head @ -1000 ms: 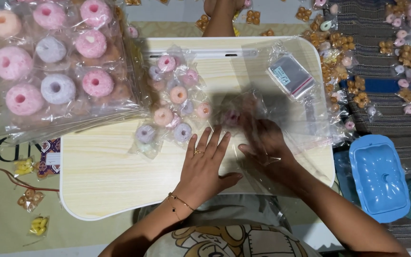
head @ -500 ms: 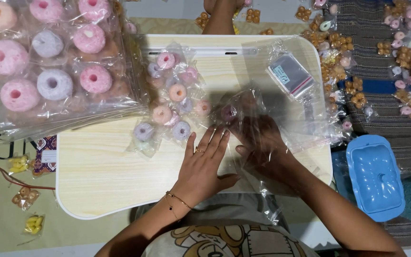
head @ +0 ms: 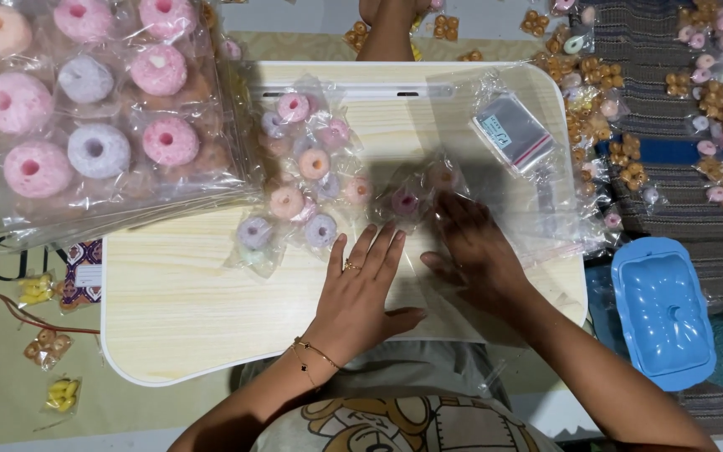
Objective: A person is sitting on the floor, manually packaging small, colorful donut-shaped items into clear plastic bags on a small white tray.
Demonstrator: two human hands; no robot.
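Little has shifted since the earlier frames: both hands remain flat on the pale worktop (head: 177, 310), left hand (head: 361, 289) released with fingers spread, grasping nothing, right hand (head: 474, 251) pressing open fingertips on a clear plastic bag (head: 537, 222) beside a wrapped pink ring (head: 405, 202)

Single view, head-worn camera. Looks almost straight down onto the pale wood desk (head: 177, 326) from above its near edge. Close range: desk fills the middle of the frame, all four edges in view, far edge at top. Wearer's forearms enter from the bottom edge. Floor strips show past the left and right desk edges. No second view to overlap.
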